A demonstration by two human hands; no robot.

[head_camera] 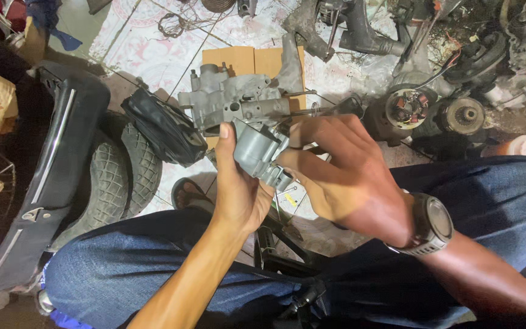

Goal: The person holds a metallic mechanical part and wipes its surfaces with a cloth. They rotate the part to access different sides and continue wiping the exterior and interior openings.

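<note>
While the left hand (pixel 238 195) clamps the grey casting (pixel 257 149) from below, the right hand (pixel 336 170) closes on its side. Steady support keeps the part from twisting.

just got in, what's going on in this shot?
A person sits low on a workshop floor, knees up in blue jeans. Both hands are on a grey cast-metal engine part: the left hand grips its lower end from below, and the right hand, with a wristwatch, closes over it from the side. Around them lie a tyre, a black seat and other engine parts.
</note>
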